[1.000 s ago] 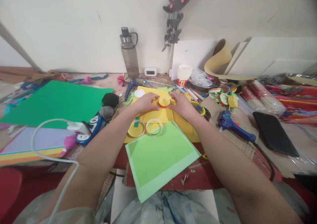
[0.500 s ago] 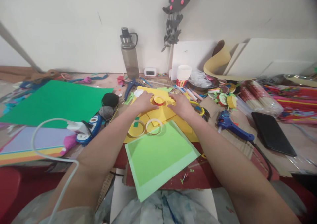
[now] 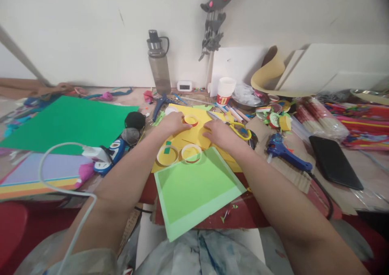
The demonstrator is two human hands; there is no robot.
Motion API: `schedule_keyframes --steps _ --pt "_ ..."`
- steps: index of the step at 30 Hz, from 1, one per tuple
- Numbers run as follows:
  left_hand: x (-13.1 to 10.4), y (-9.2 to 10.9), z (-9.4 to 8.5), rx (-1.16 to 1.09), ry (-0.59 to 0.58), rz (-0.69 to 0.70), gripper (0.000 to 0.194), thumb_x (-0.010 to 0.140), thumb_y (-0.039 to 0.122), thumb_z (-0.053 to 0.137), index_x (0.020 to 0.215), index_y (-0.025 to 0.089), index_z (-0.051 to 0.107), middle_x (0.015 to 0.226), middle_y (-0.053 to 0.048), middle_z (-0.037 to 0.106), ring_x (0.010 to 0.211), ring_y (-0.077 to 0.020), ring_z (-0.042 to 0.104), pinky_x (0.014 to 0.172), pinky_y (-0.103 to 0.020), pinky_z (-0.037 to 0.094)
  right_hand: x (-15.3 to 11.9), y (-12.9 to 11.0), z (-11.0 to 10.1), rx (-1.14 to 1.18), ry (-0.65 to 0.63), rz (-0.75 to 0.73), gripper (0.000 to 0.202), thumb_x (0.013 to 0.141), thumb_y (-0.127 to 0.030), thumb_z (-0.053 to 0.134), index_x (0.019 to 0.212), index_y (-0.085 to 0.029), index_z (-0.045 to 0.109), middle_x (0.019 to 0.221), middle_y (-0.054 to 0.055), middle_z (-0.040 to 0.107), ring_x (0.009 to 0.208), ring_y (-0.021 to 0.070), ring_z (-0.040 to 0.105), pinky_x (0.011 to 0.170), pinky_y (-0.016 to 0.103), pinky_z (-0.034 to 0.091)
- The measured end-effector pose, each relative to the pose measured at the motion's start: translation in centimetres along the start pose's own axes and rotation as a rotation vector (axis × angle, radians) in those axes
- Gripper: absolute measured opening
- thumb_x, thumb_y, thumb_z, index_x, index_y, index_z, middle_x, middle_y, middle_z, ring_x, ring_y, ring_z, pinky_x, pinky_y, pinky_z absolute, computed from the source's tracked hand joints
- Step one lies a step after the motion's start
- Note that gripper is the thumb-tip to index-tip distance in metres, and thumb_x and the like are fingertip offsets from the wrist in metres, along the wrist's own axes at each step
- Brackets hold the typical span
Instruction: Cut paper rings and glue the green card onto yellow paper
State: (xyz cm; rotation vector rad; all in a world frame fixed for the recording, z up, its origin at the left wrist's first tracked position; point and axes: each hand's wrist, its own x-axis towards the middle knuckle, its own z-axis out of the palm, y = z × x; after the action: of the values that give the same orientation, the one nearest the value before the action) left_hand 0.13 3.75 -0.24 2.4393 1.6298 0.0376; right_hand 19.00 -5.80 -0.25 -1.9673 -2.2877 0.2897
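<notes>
Over yellow paper (image 3: 202,112), my left hand (image 3: 174,123) has its thumb and fingers at the left side of a small yellow paper ring with a red lower edge (image 3: 191,120). It appears to grip the ring. My right hand (image 3: 221,133) rests on the yellow paper with its fingers apart and nothing in them. Scissors with yellow handles (image 3: 242,131) lie just beyond that hand, their blades pointing left. Nearer me stand two pale paper rings, one on the left (image 3: 167,164) and one on the right (image 3: 191,162). Light green sheets (image 3: 199,190) overlap the yellow paper's near edge.
A blue glue gun (image 3: 285,153) and black phone (image 3: 336,161) lie to the right. A grey bottle (image 3: 159,70), white clock (image 3: 184,86) and paper cup (image 3: 225,89) stand along the wall. A green sheet (image 3: 69,125) and white cable (image 3: 42,173) are on the left.
My left hand and the red-edged ring have shifted slightly left. My right hand has moved a little left and nearer me, uncovering more of the scissors.
</notes>
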Motion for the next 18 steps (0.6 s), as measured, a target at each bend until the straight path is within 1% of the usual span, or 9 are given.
schedule_keyframes --steps 3,4,6,8,10,14,16,18 --pt "0.5 -0.7 -0.6 0.009 -0.02 0.022 0.046 0.088 0.041 0.068 0.127 0.016 0.074 0.126 -0.012 0.075 0.117 -0.0267 0.069 0.094 -0.027 0.051 0.2 0.1 0.1 -0.005 -0.012 0.022 0.025 0.099 -0.023 0.06 0.117 -0.011 0.073 0.129 0.017 0.07 0.125 0.0263 0.062 0.104 0.032 0.045" --pt "0.5 -0.9 -0.8 0.012 -0.023 0.038 0.043 0.088 0.035 0.067 0.126 0.016 0.075 0.126 -0.011 0.076 0.116 -0.0255 0.07 0.095 -0.026 0.051 0.3 0.2 0.2 0.0 -0.012 0.027 0.025 0.099 -0.022 0.06 0.117 -0.011 0.072 0.129 0.017 0.07 0.126 0.026 0.062 0.104 0.032 0.044" --pt "0.5 -1.3 -1.2 0.015 -0.035 0.068 0.041 0.087 0.028 0.068 0.125 0.016 0.077 0.126 -0.01 0.077 0.112 -0.0239 0.071 0.096 -0.025 0.051 0.4 0.5 0.4 0.018 -0.004 0.026 0.025 0.098 -0.02 0.06 0.118 -0.011 0.072 0.13 0.018 0.07 0.127 0.0254 0.062 0.105 0.032 0.044" --pt "0.4 -1.5 -1.6 0.005 -0.049 0.073 0.042 0.086 0.027 0.07 0.125 0.015 0.077 0.123 -0.01 0.077 0.109 -0.0234 0.072 0.096 -0.025 0.052 0.5 0.8 0.6 0.039 0.013 0.018 0.025 0.098 -0.016 0.06 0.119 -0.011 0.072 0.131 0.017 0.07 0.128 0.0247 0.061 0.107 0.031 0.044" --pt "0.3 -1.7 -1.9 -0.018 -0.052 0.052 0.039 0.084 0.026 0.072 0.121 0.015 0.079 0.12 -0.01 0.078 0.108 -0.0242 0.073 0.094 -0.026 0.053 0.6 1.1 0.7 0.054 0.024 0.01 0.026 0.096 -0.013 0.059 0.118 -0.011 0.072 0.131 0.017 0.07 0.129 0.0248 0.061 0.108 0.031 0.044" --pt "0.3 -2.0 -2.1 -0.083 0.015 0.011 0.029 0.085 0.026 0.07 0.109 0.014 0.083 0.112 -0.011 0.08 0.103 -0.0243 0.073 0.09 -0.027 0.054 0.7 1.3 0.9 0.086 0.04 0.006 0.026 0.094 -0.011 0.06 0.117 -0.01 0.072 0.128 0.018 0.071 0.125 0.0272 0.063 0.109 0.035 0.045" --pt "0.6 -2.2 -1.7 -0.122 0.044 0.02 0.029 0.085 0.025 0.07 0.108 0.014 0.082 0.106 -0.009 0.081 0.098 -0.0223 0.074 0.088 -0.027 0.055 0.6 1.3 1.1 0.119 0.108 -0.011 0.033 0.094 -0.012 0.06 0.126 -0.009 0.069 0.132 0.019 0.068 0.126 0.0284 0.063 0.111 0.038 0.045" --pt "1.0 -2.5 -1.3 -0.162 0.047 0.052 0.031 0.081 0.025 0.073 0.11 0.015 0.081 0.101 -0.007 0.081 0.093 -0.0203 0.074 0.086 -0.026 0.055 0.6 1.3 1.4 0.153 0.201 -0.068 0.044 0.094 -0.012 0.06 0.138 -0.009 0.062 0.14 0.02 0.063 0.134 0.0291 0.057 0.116 0.041 0.042"
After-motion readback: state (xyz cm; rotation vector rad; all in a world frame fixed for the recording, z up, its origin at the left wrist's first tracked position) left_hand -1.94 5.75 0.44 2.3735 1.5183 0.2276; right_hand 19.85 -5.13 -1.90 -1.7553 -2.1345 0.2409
